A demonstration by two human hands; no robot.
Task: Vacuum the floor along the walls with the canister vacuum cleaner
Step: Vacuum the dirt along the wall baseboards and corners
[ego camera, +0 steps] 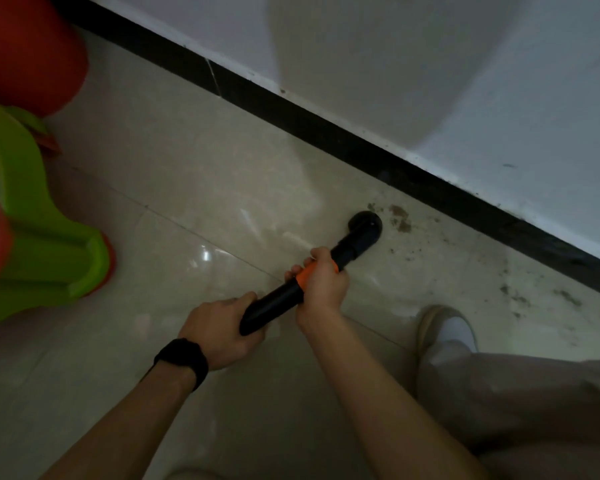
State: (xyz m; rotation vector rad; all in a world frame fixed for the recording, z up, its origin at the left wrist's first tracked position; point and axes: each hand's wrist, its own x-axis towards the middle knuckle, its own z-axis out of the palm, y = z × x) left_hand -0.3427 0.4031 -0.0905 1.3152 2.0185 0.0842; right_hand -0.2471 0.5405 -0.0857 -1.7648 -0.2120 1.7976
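Note:
A black vacuum wand (pixel 278 303) with an orange collar runs from the middle of the view toward the wall. Its round nozzle (pixel 364 225) sits on the beige tiled floor (pixel 174 168), close to the black skirting board (pixel 326 129). Brown dirt specks (pixel 400 218) lie just right of the nozzle and further along the skirting. My right hand (pixel 323 282) grips the wand at the orange collar. My left hand (pixel 219 327), with a black band on the wrist, grips the wand's lower end. The canister is out of view.
A green plastic piece (pixel 39 233) and a red plastic object (pixel 25 53) stand at the left. The white wall (pixel 430 64) rises above the skirting. My right leg and a light shoe (pixel 444 330) are on the floor at the lower right.

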